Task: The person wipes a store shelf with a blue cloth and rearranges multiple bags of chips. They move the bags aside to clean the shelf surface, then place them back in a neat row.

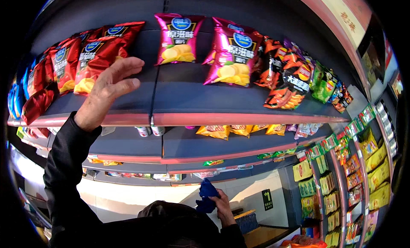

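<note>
My left hand (110, 89) is raised over the top shelf (185, 100), fingers apart and holding nothing. It passes in front of a red bag of potato chips (93, 57); whether it touches the bag I cannot tell. Right of my fingertips a magenta chip bag (177, 40) stands upright, with another magenta chip bag (235, 52) further right. Lower down, near my body, my right hand (223, 205) grips a crumpled dark blue cloth (207, 195).
Black-and-orange chip bags (288, 81) and green bags (325, 86) fill the shelf's right end. Yellow snack bags (214, 131) lie on the shelf below. A pink shelf edge (205, 119) runs across. Stocked side racks (355, 177) stand right, near a floor exit sign (267, 199).
</note>
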`<state>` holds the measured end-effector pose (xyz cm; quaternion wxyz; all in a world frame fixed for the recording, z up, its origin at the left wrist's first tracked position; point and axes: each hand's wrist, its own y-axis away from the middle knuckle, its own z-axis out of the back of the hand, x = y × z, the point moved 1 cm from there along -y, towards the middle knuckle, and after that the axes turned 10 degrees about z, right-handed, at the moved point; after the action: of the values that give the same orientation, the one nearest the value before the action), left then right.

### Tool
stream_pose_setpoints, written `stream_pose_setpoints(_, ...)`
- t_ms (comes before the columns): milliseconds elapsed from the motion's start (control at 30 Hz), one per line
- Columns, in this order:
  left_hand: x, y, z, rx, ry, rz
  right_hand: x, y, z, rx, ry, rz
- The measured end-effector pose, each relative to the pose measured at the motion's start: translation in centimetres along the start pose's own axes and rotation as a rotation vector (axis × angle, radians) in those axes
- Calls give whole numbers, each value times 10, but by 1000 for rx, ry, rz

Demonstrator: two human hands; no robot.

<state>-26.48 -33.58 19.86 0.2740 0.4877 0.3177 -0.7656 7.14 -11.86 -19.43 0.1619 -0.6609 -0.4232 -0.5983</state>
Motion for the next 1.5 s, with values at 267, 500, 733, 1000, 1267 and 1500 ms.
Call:
stream_pose_setpoints(267, -15, -23, -76, 355, -126, -13, 1, 17, 17, -99, -21, -8)
stream_pose_setpoints(500, -32, -42, -155, 580, -73, -29, 1, 28, 30, -139, -54, -15)
stream_pose_setpoints(733, -40, -93, -248, 493, -49, -72, -10, 41, 53, -182, -136, -2)
stream_pose_setpoints(1000, -38, -138, -312, 388, 115, 41, -11, 68, 84, -255, -170, 27)
stream_pose_setpoints(1267, -21, -163, -330, 223, 151, 81, -8, 76, 104, -282, -154, -6)
stream_pose_setpoints(1500, -38, -148, -332, 266, 224, 94, -15, 70, 118, -256, -207, -7)
